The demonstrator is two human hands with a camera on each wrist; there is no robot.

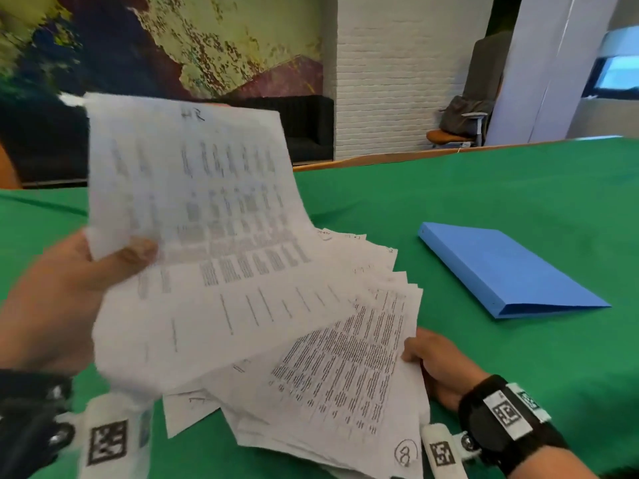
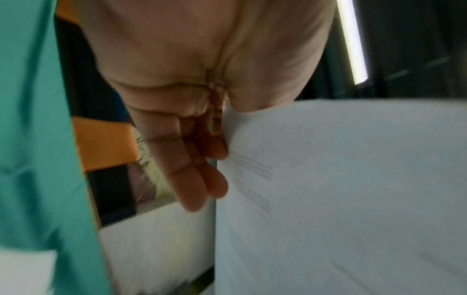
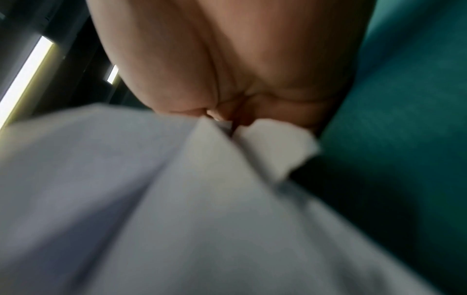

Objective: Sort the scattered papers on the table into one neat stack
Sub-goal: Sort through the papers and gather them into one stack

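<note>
A fanned bunch of printed white papers (image 1: pixel 242 305) is raised off the green table (image 1: pixel 484 209) between both hands. My left hand (image 1: pixel 103 271) pinches the top sheets (image 1: pixel 193 188) at their left edge, thumb on the front; these sheets curve upward. In the left wrist view the fingers (image 2: pixel 192 175) lie flat behind the paper (image 2: pixel 341 189). My right hand (image 1: pixel 435 361) grips the right edge of the lower sheets (image 1: pixel 345 375), one marked with a circled 8. In the right wrist view the hand (image 3: pixel 227 115) pinches paper edges (image 3: pixel 202 179).
A blue folder (image 1: pixel 501 267) lies shut on the table to the right of the papers. The table's far wooden edge (image 1: pixel 380 159) runs behind. A dark sofa (image 1: pixel 304 129) and an office chair (image 1: pixel 460 129) stand beyond the table.
</note>
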